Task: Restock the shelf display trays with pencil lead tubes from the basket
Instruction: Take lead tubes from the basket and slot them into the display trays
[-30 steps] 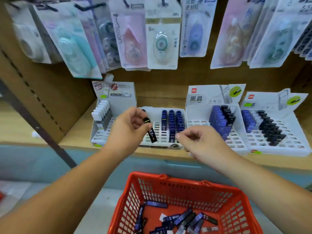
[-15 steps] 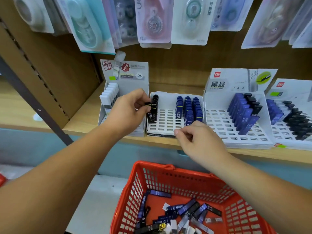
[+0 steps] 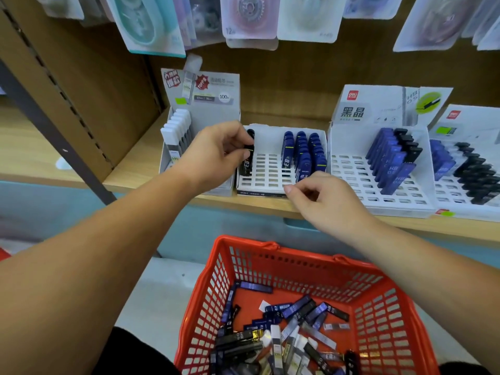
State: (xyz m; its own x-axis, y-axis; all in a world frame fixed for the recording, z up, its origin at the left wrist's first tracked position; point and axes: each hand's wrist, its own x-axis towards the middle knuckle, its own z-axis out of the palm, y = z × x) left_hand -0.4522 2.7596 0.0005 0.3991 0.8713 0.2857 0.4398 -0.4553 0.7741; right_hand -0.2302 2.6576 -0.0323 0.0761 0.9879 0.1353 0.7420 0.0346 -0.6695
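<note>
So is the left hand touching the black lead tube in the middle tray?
Touching. Head view: the left hand pinches the black lead tube near its top, no gap visible.

Correction-tape blister packs (image 3: 251,17) hung along top edge, over wooden back panel (image 3: 284,85). Dark metal upright (image 3: 54,133) slanting at left. Pale floor (image 3: 162,293) below.
</note>
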